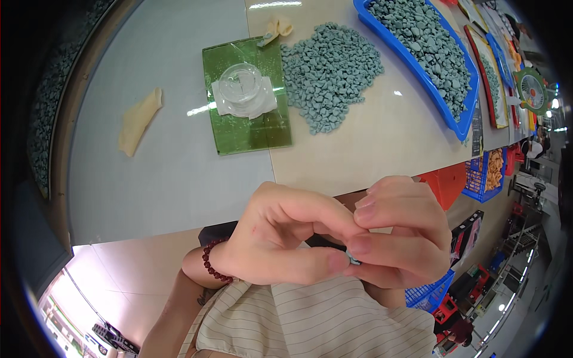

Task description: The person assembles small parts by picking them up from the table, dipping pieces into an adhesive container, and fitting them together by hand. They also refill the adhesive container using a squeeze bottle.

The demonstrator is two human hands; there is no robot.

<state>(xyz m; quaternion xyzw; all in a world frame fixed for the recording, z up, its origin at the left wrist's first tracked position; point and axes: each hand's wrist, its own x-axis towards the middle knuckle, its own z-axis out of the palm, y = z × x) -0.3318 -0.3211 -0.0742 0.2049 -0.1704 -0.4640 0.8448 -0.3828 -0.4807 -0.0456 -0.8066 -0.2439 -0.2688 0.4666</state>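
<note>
In front of my body, past the table's near edge, my hands meet fingertip to fingertip. A small blue-green stone [353, 260] shows as a sliver between the fingertips, mostly hidden by them. My left hand [277, 232], with a dark red bead bracelet [212, 264] at its wrist, is closed with its thumb tip against the stone. My right hand [409, 232] has its fingers curled and pinched round the same stone. On the table beyond lies a pile of blue-green stones [331, 74]. Left of it, a clear round plastic container [240, 83] stands on a green board [248, 134].
A blue tray [412, 67] heaped with similar stones stands at the far right. One pale finger-shaped scrap [139, 122] lies on the left of the table [179, 185]; another crumpled one [277, 28] touches the board's far corner. Blue baskets [476, 179] and a green fan [532, 90] are further right.
</note>
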